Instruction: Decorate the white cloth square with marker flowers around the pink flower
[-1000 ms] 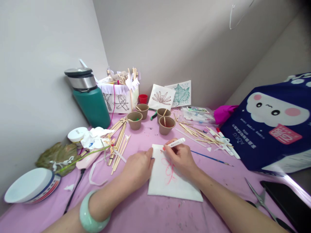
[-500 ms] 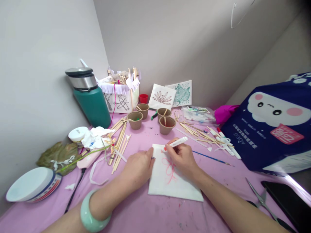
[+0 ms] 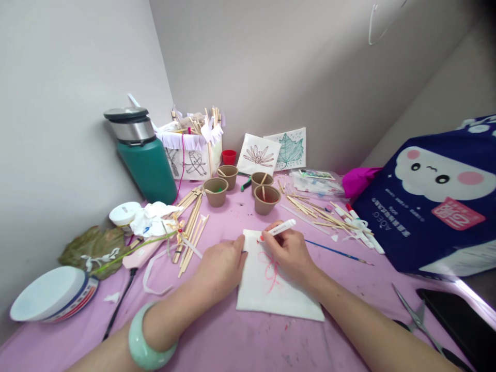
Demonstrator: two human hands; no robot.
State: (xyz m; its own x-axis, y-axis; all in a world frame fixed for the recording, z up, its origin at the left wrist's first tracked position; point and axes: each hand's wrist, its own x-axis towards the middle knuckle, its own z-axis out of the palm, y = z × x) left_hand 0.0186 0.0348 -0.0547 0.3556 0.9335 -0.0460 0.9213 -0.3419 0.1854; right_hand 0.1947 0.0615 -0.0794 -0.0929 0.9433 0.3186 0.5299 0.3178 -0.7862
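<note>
At the near left corner of the pink-covered table [image 3: 217, 341] sits a white bowl [image 3: 50, 295], with a dried leaf [image 3: 87, 248] just beyond it near the left edge. Further back along that edge stands a teal flask [image 3: 145, 160], and a loose bundle of wooden sticks [image 3: 191, 219] lies between it and the middle. The left hand [image 3: 220, 266], a pale green bangle [image 3: 145, 338] on its wrist, lies palm down with fingers loosely curled, pressing the left edge of a white cloth square [image 3: 271, 289] in the middle of the table. The right hand [image 3: 290, 253] is closed around a white marker [image 3: 282, 227], its tip at the cloth's far edge above a pink drawing [image 3: 269, 268]. Four brown paper cups [image 3: 265, 199] stand behind. Towards the right edge lies a thin blue paintbrush [image 3: 337, 252], then a navy bag [image 3: 437, 191], with scissors [image 3: 416, 315] at the near right corner.
</note>
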